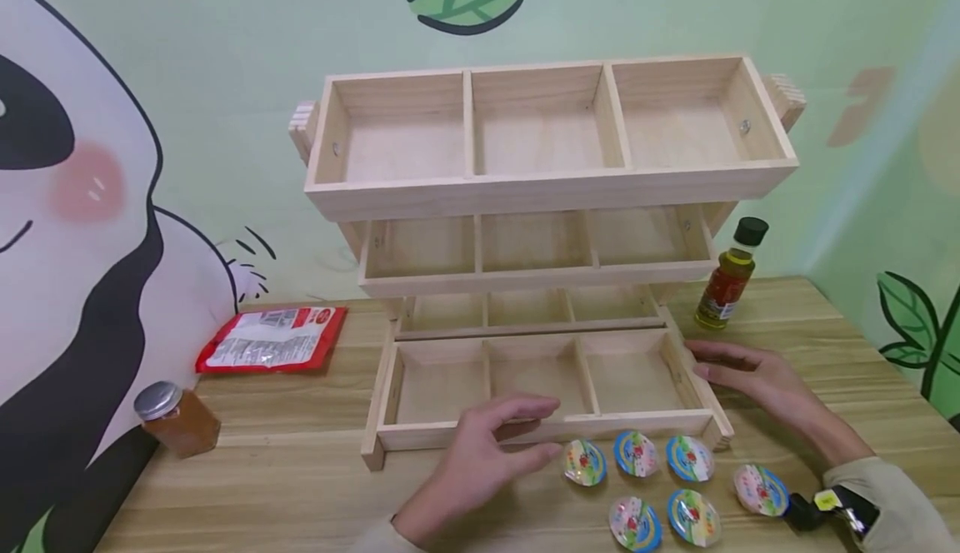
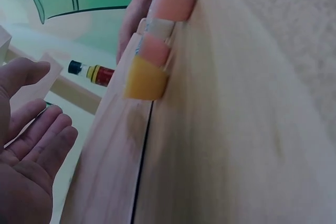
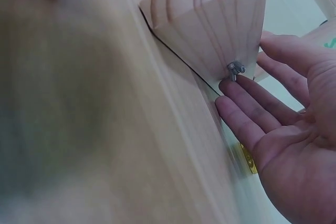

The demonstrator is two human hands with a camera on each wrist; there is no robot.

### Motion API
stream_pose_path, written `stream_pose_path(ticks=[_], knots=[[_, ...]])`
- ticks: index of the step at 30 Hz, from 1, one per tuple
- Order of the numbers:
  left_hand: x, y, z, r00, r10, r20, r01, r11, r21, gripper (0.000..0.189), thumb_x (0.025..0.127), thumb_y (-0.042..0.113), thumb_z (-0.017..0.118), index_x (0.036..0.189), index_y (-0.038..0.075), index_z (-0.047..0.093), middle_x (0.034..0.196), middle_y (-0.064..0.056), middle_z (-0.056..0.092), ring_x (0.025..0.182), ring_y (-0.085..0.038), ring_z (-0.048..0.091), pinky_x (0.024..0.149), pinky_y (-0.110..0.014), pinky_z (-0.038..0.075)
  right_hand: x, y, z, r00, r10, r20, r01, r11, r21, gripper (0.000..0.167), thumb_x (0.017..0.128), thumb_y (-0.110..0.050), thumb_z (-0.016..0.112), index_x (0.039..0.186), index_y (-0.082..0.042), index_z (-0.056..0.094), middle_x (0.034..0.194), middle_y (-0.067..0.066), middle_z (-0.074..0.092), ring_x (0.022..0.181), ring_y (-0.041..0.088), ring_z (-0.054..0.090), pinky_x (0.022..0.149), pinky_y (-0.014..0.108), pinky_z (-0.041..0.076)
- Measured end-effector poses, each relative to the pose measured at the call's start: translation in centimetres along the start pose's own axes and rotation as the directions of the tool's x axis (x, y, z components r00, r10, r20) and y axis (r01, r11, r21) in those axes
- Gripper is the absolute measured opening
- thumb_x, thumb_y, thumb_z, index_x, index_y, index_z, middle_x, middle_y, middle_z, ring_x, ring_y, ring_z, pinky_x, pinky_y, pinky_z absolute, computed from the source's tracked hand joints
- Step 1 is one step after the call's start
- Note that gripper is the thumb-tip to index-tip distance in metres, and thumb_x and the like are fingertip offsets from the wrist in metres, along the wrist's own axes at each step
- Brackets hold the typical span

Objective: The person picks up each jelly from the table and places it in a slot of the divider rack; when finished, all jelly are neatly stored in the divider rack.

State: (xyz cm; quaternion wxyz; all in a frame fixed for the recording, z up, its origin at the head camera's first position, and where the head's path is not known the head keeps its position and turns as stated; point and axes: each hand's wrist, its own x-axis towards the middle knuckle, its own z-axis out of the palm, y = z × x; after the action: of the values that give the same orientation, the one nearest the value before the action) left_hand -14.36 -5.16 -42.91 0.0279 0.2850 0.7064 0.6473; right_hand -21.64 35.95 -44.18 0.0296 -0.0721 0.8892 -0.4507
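A tiered wooden storage box (image 1: 551,191) with divided trays stands against the wall, its trays stepped one above another. My left hand (image 1: 483,449) hovers at the front of the bottom tray (image 1: 420,436), fingers loosely bent and holding nothing. At the box's lower right side is my right hand (image 1: 765,382), its fingertips right at the wooden side panel. In the right wrist view, extended fingers (image 3: 247,108) reach the wood beside a metal wing nut (image 3: 235,69). Several jelly cups (image 1: 636,453) with printed lids lie between the hands, in front of the box.
An oil bottle (image 1: 726,278) with a black cap stands right of the box. To the left lie a red and white packet (image 1: 273,341) and a silver-lidded jar (image 1: 180,420) with orange-brown contents. One jelly cup (image 1: 761,489) sits near the right wrist.
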Motion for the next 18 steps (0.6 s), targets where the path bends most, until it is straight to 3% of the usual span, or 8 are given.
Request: stream_pose_path(ticks=[8,18], knots=[[-0.2,-0.2,1.0,0.999,-0.031,0.041,0.027,0.996,0.087,0.043,0.088,0.006,0.087,0.129,0.001,0.073,0.128,-0.01,0.073,0.12,-0.028,0.069,0.106,-0.035,0.054,0.2,0.1,0.2,1.0,0.014,0.008,-0.014,1.0,-0.003,0.06,0.104,-0.04,0.068,0.153,-0.008,0.056,0.159,0.025,0.046,0.147,0.053,0.035,0.11,0.077,0.03],[-0.3,-0.9,2.2,0.997,0.031,0.071,-0.05,0.954,0.295,0.043,0.086,0.007,0.089,0.127,0.007,0.076,0.126,0.0,0.075,0.117,-0.011,0.067,0.105,-0.028,0.052,0.0,0.2,0.2,1.0,0.012,0.004,-0.012,1.0,0.011,0.058,0.104,-0.04,0.069,0.152,-0.008,0.058,0.159,0.025,0.046,0.147,0.052,0.034,0.11,0.078,0.028]])
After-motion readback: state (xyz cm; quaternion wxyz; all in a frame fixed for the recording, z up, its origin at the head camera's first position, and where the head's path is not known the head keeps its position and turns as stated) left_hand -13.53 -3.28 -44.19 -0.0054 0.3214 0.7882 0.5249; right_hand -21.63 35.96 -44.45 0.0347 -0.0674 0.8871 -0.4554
